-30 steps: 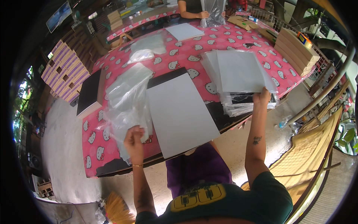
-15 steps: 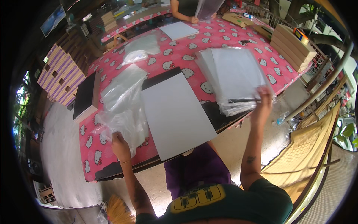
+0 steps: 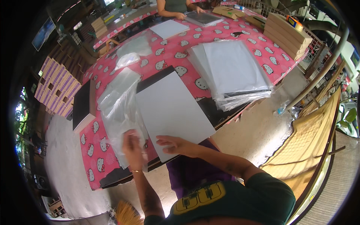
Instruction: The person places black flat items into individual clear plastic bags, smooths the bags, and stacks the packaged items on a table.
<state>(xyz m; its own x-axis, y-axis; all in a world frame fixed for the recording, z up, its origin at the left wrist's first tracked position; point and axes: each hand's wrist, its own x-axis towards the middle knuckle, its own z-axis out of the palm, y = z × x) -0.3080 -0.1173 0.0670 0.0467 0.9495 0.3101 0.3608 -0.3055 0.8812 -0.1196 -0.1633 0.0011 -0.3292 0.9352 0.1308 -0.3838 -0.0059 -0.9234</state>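
My left hand (image 3: 133, 149), smeared by motion, is over the near end of a pile of clear plastic sleeves (image 3: 120, 101); whether its fingers hold a sleeve cannot be made out. To its right, my right hand (image 3: 174, 145) has its fingers apart above the near edge of a white sheet stack (image 3: 174, 108), holding nothing. A black board or sheet (image 3: 155, 78) shows from under the white stack's far side. Further right lies a pile of white sheets in clear sleeves (image 3: 236, 67), with dark edges showing at its near end.
A black-topped block of sheets (image 3: 84, 101) stands at the left edge of the pink patterned table (image 3: 112, 165). Brown boxes (image 3: 287, 35) are stacked at the far right. Across the table, another person's hands (image 3: 181, 16) touch a dark sleeved item (image 3: 204, 18). More clear plastic (image 3: 135, 48) lies far left.
My right hand has left the sleeved pile and swung left to the white stack. My left hand has shifted right. Across the table, the other person has lowered the plastic-covered item onto the surface.
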